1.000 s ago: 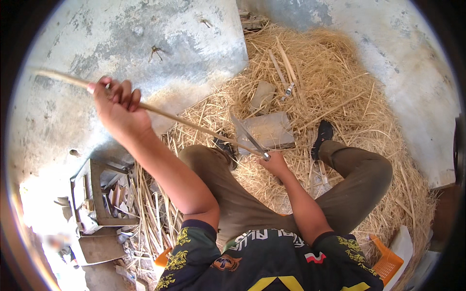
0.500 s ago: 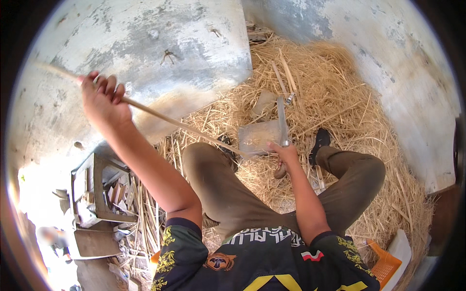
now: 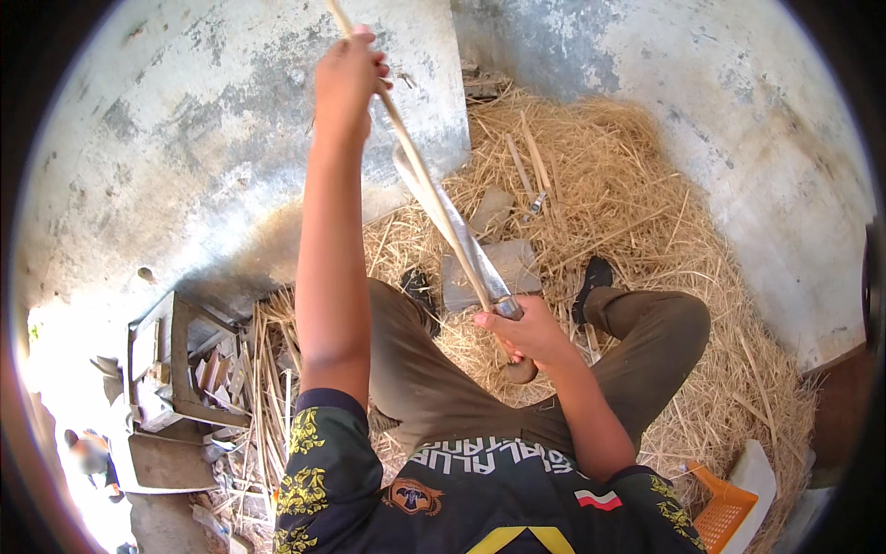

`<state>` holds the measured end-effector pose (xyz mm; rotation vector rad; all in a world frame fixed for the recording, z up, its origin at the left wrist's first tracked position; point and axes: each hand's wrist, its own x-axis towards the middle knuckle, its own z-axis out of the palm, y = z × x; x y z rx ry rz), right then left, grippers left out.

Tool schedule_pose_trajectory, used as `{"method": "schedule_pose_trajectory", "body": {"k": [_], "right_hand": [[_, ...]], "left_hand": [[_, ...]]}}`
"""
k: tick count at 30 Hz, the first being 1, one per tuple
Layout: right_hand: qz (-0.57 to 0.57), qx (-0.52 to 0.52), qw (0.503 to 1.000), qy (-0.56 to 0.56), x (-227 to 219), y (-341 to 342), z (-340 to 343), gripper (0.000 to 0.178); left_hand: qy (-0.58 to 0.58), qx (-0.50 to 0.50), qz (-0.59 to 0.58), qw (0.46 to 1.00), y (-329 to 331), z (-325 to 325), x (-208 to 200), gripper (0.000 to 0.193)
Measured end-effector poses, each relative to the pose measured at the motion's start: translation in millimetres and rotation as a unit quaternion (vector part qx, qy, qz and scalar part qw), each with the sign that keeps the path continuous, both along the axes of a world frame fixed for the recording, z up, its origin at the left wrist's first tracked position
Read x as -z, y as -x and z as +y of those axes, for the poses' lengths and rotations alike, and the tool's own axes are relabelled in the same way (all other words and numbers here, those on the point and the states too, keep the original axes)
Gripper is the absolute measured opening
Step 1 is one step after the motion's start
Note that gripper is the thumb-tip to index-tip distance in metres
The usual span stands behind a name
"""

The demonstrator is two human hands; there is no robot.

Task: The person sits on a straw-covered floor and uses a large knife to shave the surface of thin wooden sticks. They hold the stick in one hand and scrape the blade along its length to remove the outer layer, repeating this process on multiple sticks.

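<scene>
My left hand (image 3: 347, 88) is raised at the far left, closed around a long thin wooden stick (image 3: 415, 159). The stick slopes down toward my right hand (image 3: 537, 334), which grips a machete (image 3: 488, 269) by its wooden handle. Along the broad blade, pointing up and to the left, lies the stick, seeming to rest on or just over it. My right thumb touches or nearly touches the stick's lower part. Beneath the blade, a flat grey block (image 3: 515, 262) sits on the straw between my feet.
A deep layer of straw-like shavings (image 3: 618, 166) covers the floor. Loose slats (image 3: 533, 148) lie beyond the block. Weathered walls (image 3: 231, 120) rise ahead. At left stand a wooden frame (image 3: 189, 360) and scrap wood; an orange basket (image 3: 718, 512) is at lower right. Another person (image 3: 92, 457) is far left.
My left hand has swung right and away from me, making the stick steeper. My right hand has turned the machete leftward, and the blade now lies along the stick.
</scene>
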<state>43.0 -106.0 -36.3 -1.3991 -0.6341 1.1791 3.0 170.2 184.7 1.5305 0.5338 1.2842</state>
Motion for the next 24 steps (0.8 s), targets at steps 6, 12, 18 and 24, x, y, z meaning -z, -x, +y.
{"method": "schedule_pose_trajectory", "body": {"k": [6, 12, 18, 24], "right_hand": [[0.02, 0.102, 0.993, -0.054, -17.7, -2.3, -23.7, 0.025], [-0.113, 0.145, 0.983, -0.026, -33.6, 5.5, -35.0, 0.027], [-0.063, 0.106, 0.992, 0.001, -28.8, 8.0, -34.3, 0.027], [0.061, 0.072, 0.995, 0.021, -27.8, 8.0, -35.3, 0.026]], "left_hand": [[-0.452, -0.072, 0.167, 0.873, 51.4, -102.0, 69.9, 0.029], [-0.557, 0.133, 0.228, 0.787, 108.3, -160.6, 199.6, 0.048], [-0.63, 0.169, 0.207, 0.729, 129.8, -211.5, 250.6, 0.054], [-0.681, 0.175, 0.212, 0.679, 137.6, -207.4, 236.6, 0.054]]}}
